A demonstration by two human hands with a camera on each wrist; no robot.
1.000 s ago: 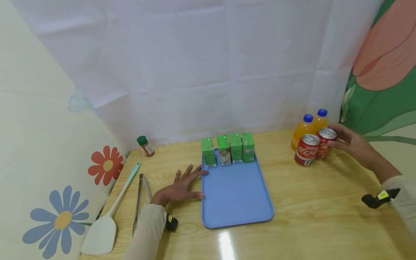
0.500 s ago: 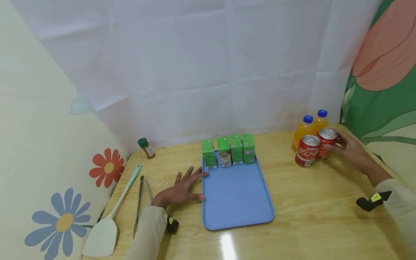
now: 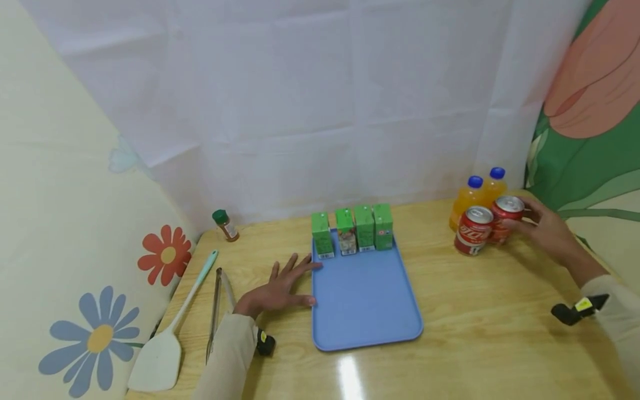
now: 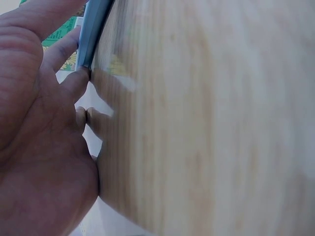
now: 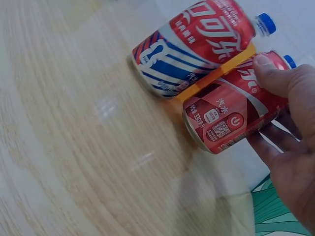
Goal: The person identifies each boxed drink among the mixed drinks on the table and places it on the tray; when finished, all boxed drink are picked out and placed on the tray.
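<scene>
Blue plastic tray (image 3: 367, 300) sits near the middle of the bench (image 3: 465, 311), with four green drink cartons (image 3: 364, 228) standing upright in a row at its far end; I judge this portion complete. Checking the hands, I see the left hand (image 3: 275, 291) with fingers spread, gripping nothing, its index finger and thumb at the tray's left rim; I take this as steadying. The right hand (image 3: 547, 233) is curled round one red Coca-Cola can (image 5: 234, 105), thumb on the near side. This can is at the right of the bench, well apart from the tray; I cannot tell whether its base is raised. Also off the tray, I count a second Coca-Cola can (image 3: 472, 233), upright just beside the first, and two orange-drink bottles (image 3: 467, 203) with blue caps behind. I rate the work partly done: cartons placed, one can in grip, the other drinks not yet handled. At the left, I read the spatula (image 3: 159, 355), tongs (image 3: 215, 311) and spice jar (image 3: 225, 225) as uninvolved.
</scene>
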